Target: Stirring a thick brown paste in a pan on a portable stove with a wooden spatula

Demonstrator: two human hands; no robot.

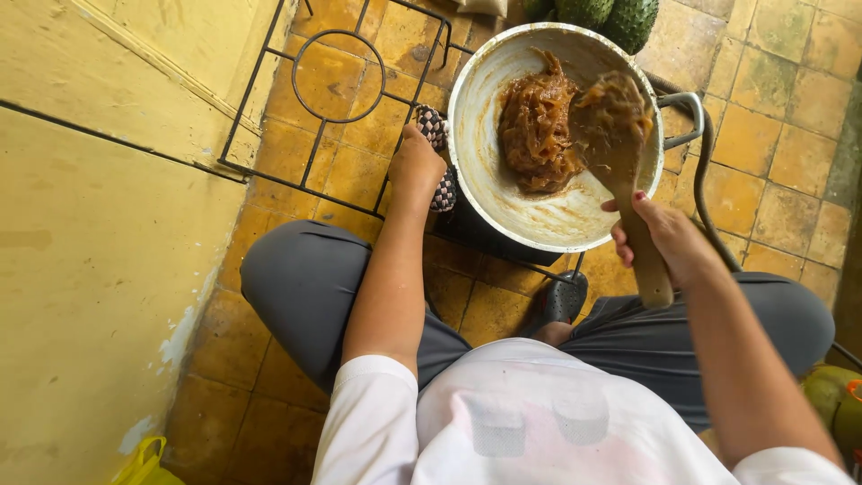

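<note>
A large metal pot (503, 202) stands tilted on a black wire rack (328, 67) on the tiled floor. Inside lies a lump of sticky brown paste (537, 130). My right hand (660, 235) is closed around the handle of a wooden paddle (620, 153), whose blade is coated with the paste and raised inside the pot. My left hand (416, 166) grips the pot's left handle through a checked cloth (437, 153). I sit with my knees on either side of the pot.
A yellow wall (99, 224) runs along the left. Green spiky fruits (611, 16) lie beyond the pot. A dark hose (705, 184) curves past the pot's right handle (687, 117). A yellow bag (148, 462) sits at bottom left, a green object (835, 404) at bottom right.
</note>
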